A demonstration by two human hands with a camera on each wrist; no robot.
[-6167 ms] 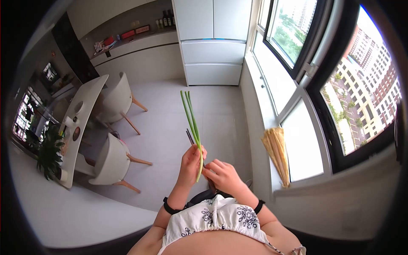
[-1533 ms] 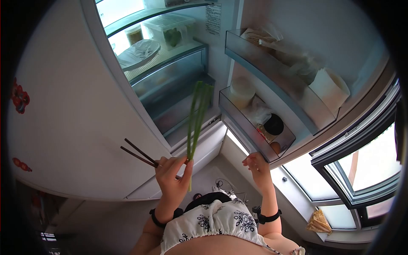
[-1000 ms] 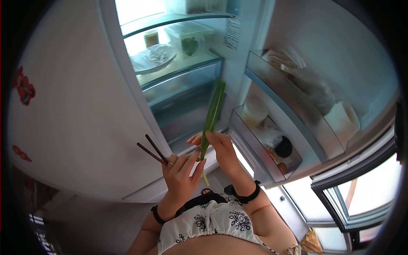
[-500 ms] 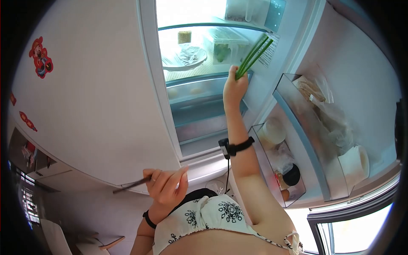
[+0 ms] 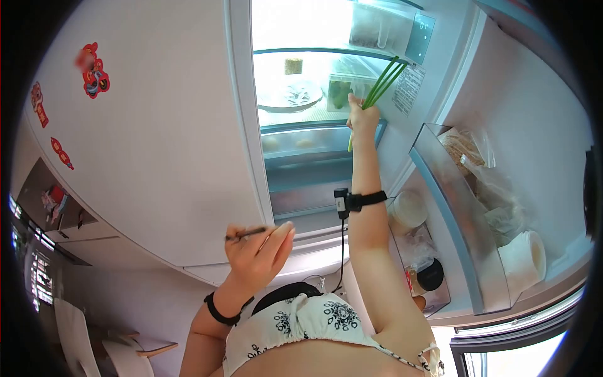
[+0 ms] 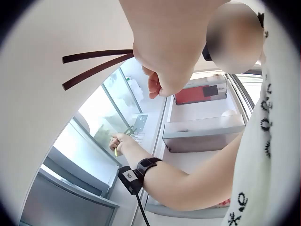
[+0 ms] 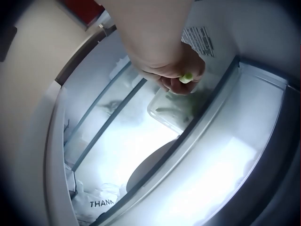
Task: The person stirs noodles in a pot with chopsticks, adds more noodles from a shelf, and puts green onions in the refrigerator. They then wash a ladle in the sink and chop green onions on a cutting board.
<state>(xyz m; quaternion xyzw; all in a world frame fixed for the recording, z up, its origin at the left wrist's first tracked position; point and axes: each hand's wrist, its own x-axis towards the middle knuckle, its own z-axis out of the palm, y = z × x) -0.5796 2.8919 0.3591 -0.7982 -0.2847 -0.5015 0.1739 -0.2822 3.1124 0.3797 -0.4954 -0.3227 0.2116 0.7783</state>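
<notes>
In the head view my right hand (image 5: pixel 363 122) grips a few green scallions (image 5: pixel 385 85), their leaves pointing up to the right. It reaches into the open fridge, in front of a clear plastic box (image 5: pixel 339 93) with greens inside. The right wrist view shows the cut pale end of the scallions (image 7: pixel 186 77) poking out of the fist, over the box's corner (image 7: pixel 153 109). My left hand (image 5: pixel 259 254) stays low before the fridge and holds a pair of dark chopsticks (image 6: pixel 96 56), whose free ends stick out to the side.
A covered dish (image 5: pixel 289 97) and a jar (image 5: pixel 293 66) share the box's shelf. The glass shelf edge (image 5: pixel 314 50) runs above. The fridge door's bins (image 5: pixel 449 207) hold bags and a paper roll (image 5: pixel 522 257) on the right. The other door (image 5: pixel 163 157) is shut.
The fridge was shut at first and now stands open. The scallions passed from my left hand to my right, which rose into the fridge. The left hand kept the chopsticks.
</notes>
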